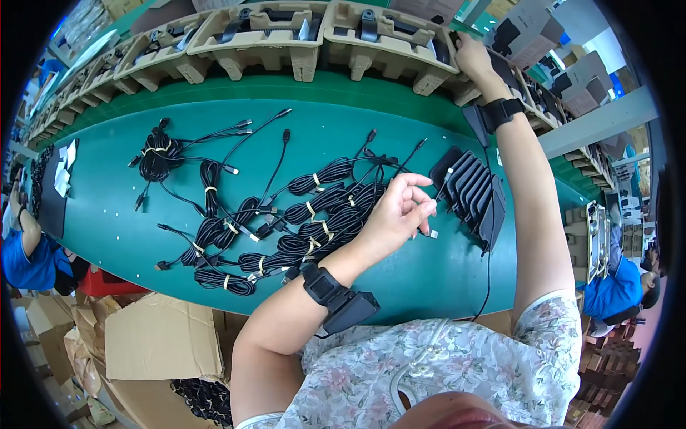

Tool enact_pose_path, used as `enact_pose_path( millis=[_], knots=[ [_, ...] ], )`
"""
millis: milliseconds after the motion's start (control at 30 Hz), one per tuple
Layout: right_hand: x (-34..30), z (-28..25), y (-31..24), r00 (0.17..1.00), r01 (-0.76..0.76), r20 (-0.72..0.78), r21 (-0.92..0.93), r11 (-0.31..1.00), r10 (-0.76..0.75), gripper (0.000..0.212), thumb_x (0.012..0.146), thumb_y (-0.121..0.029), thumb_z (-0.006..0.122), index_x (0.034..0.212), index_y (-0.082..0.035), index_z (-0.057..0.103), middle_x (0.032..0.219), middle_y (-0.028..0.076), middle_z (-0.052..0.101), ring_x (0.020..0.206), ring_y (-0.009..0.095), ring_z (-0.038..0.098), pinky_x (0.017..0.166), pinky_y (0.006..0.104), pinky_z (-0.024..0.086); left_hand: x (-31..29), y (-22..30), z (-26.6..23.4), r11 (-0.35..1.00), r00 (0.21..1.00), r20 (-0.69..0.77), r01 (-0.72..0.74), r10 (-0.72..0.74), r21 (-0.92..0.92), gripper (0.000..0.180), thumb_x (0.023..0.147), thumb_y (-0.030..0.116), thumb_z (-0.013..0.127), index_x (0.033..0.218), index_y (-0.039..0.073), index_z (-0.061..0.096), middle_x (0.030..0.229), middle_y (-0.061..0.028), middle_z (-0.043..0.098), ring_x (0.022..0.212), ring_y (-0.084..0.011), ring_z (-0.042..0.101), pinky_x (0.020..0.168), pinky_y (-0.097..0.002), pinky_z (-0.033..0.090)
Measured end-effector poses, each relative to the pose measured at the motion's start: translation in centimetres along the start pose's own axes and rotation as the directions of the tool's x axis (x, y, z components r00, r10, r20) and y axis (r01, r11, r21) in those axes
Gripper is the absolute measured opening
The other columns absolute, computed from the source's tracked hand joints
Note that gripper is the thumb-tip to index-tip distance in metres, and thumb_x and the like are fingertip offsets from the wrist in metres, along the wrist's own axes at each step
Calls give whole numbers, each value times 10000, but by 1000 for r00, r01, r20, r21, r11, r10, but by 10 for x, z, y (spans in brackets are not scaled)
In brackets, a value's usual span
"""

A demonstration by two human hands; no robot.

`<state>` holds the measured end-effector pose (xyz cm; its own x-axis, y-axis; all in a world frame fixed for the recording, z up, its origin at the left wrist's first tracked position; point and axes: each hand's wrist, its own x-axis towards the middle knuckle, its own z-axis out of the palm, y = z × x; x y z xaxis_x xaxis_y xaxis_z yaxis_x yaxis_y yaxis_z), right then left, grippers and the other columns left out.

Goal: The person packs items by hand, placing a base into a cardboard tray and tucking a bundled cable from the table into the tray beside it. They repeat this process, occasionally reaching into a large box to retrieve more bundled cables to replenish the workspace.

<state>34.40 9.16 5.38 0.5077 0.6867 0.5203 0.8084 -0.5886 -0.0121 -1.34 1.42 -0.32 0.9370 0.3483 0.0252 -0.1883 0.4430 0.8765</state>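
Note:
My left hand [402,212] hovers over the right end of a pile of black cables [325,232], its fingers loosely curled and apart, with nothing plainly held. A light-coloured plug [433,234] shows just below its fingertips. The cables are coiled and tied with pale bands, their plugs sticking out on several sides. My right hand [473,58] reaches far forward to the right end of a row of moulded pulp trays [400,70]. Its fingertips are at a tray's edge beside dark parts; what they touch is too small to make out. Black straps circle both wrists.
A black ribbed stack of parts [471,196] lies right of my left hand, under a thin wire from my right wrist strap. Another coil bundle [158,154] lies far left on the green table [107,186]. Printed boxes [525,32] stand back right. People sit at both sides.

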Motion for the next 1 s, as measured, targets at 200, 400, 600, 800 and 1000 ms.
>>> enact_pose_path(
  millis=[200, 400, 600, 800, 1000],
  knots=[
    [-7, -14, 11, 970, 242, 53, -178, 954, -236, 336, 847, -262, 542, 1149, -115, 536, 1026, 195, 580, 902, 369, 576, 781, 434, 456, -1, -1, 0, 998, 1000, -28, -12, 13, 54, 349, 851, 68, 552, 1139, 17, 362, 841, -56, 525, 622, -82, 554, 473, -186, 400],
    [0, -23, 17, 997, 69, -16, -23, 997, -69, 238, 767, -195, 549, 921, -21, 600, 813, 192, 625, 846, 356, 592, 713, 463, 446, 4, 1, 4, 997, 1000, -6, 14, -14, 77, 327, 848, 66, 558, 1121, 14, 384, 834, -53, 529, 631, -85, 553, 500, -196, 411],
    [-3, -46, -10, 979, -44, 188, -168, 985, 76, 233, 793, -219, 519, 920, -52, 621, 872, 176, 630, 889, 336, 585, 761, 451, 443, 1, -1, 2, 991, 1000, -4, 3, -2, 136, 287, 874, 78, 535, 1130, 11, 422, 852, -64, 567, 663, -96, 562, 538, -190, 423],
    [-63, -76, -3, 921, 279, -205, -247, 928, -332, 165, 782, -198, 544, 852, -97, 654, 967, 144, 618, 993, 304, 543, 844, 453, 403, 4, -2, 2, 992, 999, 18, 31, -33, 123, 252, 861, 63, 534, 1089, 13, 438, 816, -59, 567, 620, -89, 557, 517, -195, 416],
    [-184, -137, 57, 969, 169, 163, 97, 981, -183, 574, 725, -365, 674, 1198, -91, 499, 1111, 174, 546, 989, 321, 550, 828, 395, 445, 7, -4, 4, 987, 999, 34, -4, -2, 163, 244, 865, 67, 527, 1087, 13, 443, 811, -63, 573, 598, -86, 559, 490, -184, 408]
  ],
)
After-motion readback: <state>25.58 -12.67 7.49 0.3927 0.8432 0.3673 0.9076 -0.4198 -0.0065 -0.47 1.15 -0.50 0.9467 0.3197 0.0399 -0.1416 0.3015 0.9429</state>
